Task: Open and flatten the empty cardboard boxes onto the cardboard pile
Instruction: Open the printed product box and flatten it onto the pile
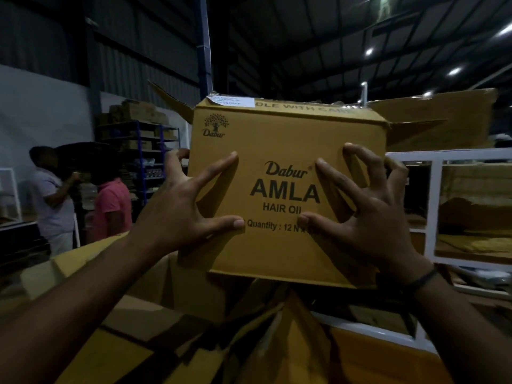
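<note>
Clasping the cardboard box (288, 139), left hand (177, 209) and right hand (368, 217) partly cover its print.

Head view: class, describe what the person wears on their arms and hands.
The left forearm and right forearm are bare; no sleeves show. Neither the left hand nor the right hand is gloved. A thin dark band circles the right wrist.

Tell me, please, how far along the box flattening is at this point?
Done: flattened cardboard already lies on the pile below. In hand: the left hand and right hand grip the Amla box, raised over the pile, still box-shaped, with its top flaps open. Left: collapsing this box and laying it on the pile.
</note>
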`<state>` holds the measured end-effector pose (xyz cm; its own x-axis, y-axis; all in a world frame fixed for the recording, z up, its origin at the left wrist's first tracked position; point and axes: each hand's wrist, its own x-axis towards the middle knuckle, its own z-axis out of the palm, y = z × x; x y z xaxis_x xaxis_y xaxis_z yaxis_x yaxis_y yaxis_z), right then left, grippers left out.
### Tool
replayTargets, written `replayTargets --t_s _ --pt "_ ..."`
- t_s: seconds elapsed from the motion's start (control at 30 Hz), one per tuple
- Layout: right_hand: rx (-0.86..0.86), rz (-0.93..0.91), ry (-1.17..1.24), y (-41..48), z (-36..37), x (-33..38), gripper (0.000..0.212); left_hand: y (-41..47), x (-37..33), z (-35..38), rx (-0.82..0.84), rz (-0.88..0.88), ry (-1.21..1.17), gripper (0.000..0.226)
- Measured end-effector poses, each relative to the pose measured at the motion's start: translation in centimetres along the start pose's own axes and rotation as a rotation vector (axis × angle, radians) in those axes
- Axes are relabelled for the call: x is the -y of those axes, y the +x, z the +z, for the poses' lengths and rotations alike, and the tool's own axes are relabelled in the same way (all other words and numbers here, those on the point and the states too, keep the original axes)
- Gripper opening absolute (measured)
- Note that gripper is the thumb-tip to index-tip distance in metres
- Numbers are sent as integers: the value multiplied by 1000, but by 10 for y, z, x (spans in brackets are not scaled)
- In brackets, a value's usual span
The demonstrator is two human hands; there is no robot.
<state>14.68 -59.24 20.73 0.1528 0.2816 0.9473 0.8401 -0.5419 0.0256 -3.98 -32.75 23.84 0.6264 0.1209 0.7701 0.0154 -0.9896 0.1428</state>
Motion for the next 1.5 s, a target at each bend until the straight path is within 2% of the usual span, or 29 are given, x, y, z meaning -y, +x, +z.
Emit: replayTargets --t_s 0.3,0.57,0.87,1.27,1.5 --pt "16 -18 -96 17 46 101 92 -24 112 -30 -8 16 -86 104" --pt "64 -58 -74 38 85 134 95 -33 158 -40 -35 -59 -117 107" --pt "231 -88 -69 48 125 159 107 -41 200 -46 -18 -151 -40 108" --pt "351 23 -229 10 151 223 109 -61 285 -13 80 -52 -235 106" --pt "329 25 -355 -29 168 262 101 -86 318 11 132 -24 -339 112"
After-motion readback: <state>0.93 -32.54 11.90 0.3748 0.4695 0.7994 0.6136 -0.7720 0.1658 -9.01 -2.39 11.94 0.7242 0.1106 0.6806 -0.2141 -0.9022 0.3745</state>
